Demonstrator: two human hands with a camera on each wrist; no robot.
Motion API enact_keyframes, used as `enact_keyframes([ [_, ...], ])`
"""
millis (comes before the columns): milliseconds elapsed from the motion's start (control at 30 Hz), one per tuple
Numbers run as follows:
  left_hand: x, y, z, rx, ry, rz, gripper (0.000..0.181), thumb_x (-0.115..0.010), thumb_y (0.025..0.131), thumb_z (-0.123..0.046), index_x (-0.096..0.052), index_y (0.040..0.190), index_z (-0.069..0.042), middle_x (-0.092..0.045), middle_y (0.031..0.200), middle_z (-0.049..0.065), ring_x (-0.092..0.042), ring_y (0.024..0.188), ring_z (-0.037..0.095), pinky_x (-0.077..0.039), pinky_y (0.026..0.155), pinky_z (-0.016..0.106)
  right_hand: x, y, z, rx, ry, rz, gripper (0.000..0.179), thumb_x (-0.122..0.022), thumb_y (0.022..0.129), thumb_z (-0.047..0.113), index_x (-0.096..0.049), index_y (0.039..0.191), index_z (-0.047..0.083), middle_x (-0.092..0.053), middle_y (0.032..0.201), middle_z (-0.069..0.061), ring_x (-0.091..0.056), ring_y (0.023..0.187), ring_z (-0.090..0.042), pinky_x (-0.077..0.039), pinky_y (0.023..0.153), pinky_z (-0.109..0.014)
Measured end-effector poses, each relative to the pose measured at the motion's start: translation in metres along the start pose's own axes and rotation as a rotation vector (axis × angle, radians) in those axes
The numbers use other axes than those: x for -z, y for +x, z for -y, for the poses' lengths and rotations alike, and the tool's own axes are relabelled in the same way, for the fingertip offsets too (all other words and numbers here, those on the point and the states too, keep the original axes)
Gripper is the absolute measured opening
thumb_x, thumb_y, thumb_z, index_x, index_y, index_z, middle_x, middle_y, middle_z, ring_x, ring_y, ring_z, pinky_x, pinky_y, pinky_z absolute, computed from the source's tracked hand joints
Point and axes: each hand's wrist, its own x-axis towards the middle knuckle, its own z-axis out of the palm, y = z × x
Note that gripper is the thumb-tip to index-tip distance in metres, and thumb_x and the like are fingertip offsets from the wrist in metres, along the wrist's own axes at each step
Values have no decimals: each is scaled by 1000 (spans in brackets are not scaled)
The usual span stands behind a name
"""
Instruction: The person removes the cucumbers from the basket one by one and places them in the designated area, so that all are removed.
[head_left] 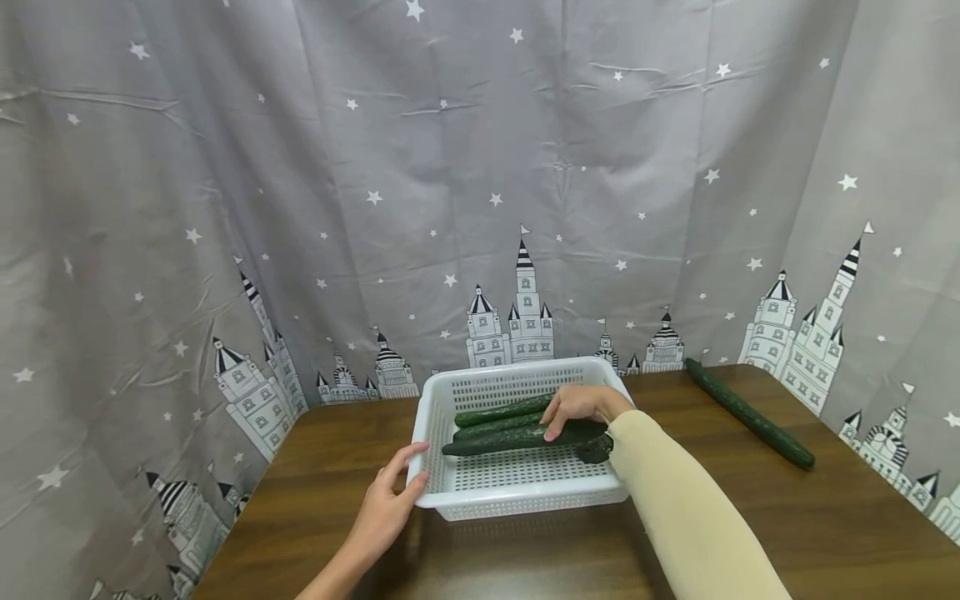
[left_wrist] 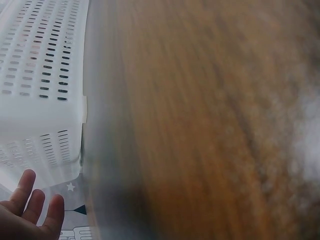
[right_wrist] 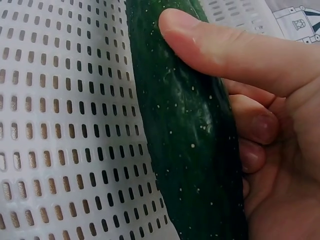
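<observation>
A white perforated plastic basket (head_left: 525, 500) sits on the table, with three cucumbers lying in it. My right hand (head_left: 581, 408) reaches over its right side and grips the nearest cucumber (head_left: 487, 444). In the right wrist view, the thumb lies on top of this dark green cucumber (right_wrist: 187, 130) and the other fingers curl under its far side. Behind it are a middle cucumber (head_left: 480, 430) and a back cucumber (head_left: 495, 412), both partly covered by the hand. At the basket's left rim, my left hand (head_left: 386, 504) touches the edge with fairly straight fingers.
Another cucumber (head_left: 750, 415) lies slantwise on the brown wooden table (head_left: 330, 450), right of the basket. A grey curtain (head_left: 420, 275) printed with stars and castles hangs along the table's back and sides. A dark wrist strap (head_left: 596, 450) shows beside the right sleeve.
</observation>
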Motion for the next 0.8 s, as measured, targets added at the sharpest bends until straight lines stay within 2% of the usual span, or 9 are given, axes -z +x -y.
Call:
enact_keyframes([
  [300,0,0,1,7,-12,1,38,-66,97,-21,-61,134,-26,-62,115,13,-51,100,21,-49,66,26,4,-2,5,15,55,-18,37,-84,77,16,-77,111,2,-69,128,-12,-50,136,-33,-41,111,-47],
  [567,0,1,2,10,-10,2,39,-66,97,-20,-60,135,-26,-62,116,15,-52,102,23,-50,68,27,15,-2,10,36,29,-39,38,-83,81,20,-76,114,3,-66,133,-13,-48,137,-35,-43,109,-47],
  [800,0,0,1,4,-17,-3,39,-66,96,-18,-60,135,-25,-62,115,15,-53,101,22,-50,68,26,24,-8,17,45,31,-68,44,-84,79,21,-74,118,2,-62,137,-16,-47,138,-36,-39,112,-47],
])
